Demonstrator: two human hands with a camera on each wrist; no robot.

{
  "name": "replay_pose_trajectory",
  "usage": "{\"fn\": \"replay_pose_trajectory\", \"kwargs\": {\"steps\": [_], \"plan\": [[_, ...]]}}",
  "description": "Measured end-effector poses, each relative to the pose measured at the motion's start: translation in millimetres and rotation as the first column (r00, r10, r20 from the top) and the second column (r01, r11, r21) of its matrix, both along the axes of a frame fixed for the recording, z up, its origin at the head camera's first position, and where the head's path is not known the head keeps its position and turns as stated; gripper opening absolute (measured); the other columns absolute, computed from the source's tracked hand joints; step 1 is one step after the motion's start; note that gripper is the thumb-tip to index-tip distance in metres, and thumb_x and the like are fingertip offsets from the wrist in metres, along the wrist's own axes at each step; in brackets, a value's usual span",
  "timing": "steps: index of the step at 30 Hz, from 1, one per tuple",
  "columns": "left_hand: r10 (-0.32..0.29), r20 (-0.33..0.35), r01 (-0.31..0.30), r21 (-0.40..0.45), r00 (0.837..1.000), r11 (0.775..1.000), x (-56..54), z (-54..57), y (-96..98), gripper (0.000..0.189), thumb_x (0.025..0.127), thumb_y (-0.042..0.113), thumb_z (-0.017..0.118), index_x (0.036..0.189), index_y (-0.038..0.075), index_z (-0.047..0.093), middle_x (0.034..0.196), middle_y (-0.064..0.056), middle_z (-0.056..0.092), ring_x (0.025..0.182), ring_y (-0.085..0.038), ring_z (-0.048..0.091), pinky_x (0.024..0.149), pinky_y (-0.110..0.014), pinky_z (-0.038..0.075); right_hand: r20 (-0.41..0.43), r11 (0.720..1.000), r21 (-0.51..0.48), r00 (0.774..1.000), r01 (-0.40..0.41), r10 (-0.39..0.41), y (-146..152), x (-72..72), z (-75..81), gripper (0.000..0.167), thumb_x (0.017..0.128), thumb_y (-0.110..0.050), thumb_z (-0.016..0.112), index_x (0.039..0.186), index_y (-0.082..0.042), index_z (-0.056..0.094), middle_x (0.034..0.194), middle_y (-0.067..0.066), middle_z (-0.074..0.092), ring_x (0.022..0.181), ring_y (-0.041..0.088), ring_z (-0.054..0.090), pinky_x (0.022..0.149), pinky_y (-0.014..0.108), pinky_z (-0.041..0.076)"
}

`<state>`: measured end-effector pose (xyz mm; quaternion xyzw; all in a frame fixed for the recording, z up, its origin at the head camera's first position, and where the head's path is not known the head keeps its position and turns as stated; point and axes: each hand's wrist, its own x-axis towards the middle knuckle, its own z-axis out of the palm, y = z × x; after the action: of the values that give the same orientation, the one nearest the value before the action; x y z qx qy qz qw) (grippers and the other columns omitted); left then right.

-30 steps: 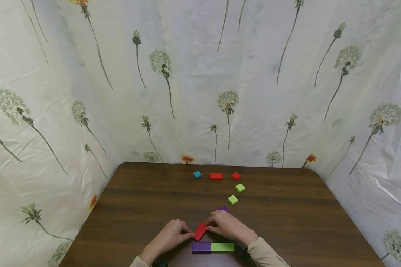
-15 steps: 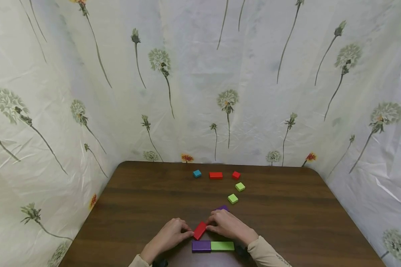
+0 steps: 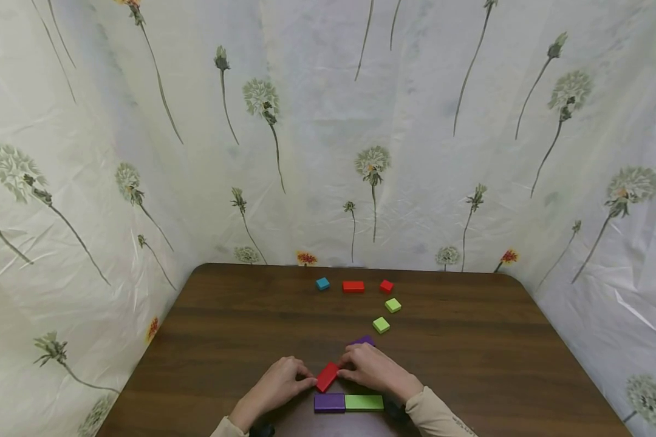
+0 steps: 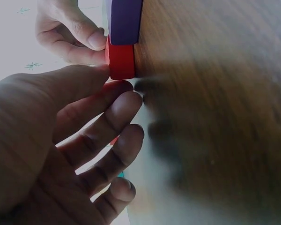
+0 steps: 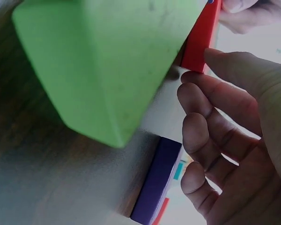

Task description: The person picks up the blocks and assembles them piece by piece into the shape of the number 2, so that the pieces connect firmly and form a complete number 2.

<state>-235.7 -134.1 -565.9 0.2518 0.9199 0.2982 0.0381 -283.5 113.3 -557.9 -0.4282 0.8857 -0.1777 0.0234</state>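
Observation:
A red rectangular block lies at a slant on the table between the two hands. My left hand pinches its near left end with thumb and index finger, the other fingers loosely bent in the left wrist view. At the far right end, my right hand pinches it the same way. Just nearer to me, a purple block and a green block lie end to end in a row. Another purple block shows partly behind the right hand.
Two small light green blocks lie beyond the right hand. Farther back are a small blue block, a longer red block and a small red one. A flower-patterned curtain surrounds the brown table.
The hands and the red block between them stay almost still. The whole head view has shifted slightly upward.

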Motion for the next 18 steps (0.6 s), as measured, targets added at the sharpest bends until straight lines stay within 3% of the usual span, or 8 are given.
{"fn": "replay_pose_trajectory", "kwargs": {"steps": [18], "plan": [[0.018, 0.014, -0.018, -0.001, 1.000, 1.000, 0.8, 0.0, -0.4, 0.019, 0.090, 0.032, 0.067, 0.091, 0.019, 0.079, 0.082, 0.014, 0.068, 0.078, 0.001, 0.055, 0.067, -0.021, 0.043, -0.030, 0.999, -0.028, 0.999, -0.022, 0.021, 0.3, 1.3, -1.5, 0.016, 0.090, -0.033, 0.067, 0.088, -0.019, 0.075, 0.080, -0.014, 0.061, 0.070, -0.005, 0.052, 0.060, 0.013, 0.041]]}}
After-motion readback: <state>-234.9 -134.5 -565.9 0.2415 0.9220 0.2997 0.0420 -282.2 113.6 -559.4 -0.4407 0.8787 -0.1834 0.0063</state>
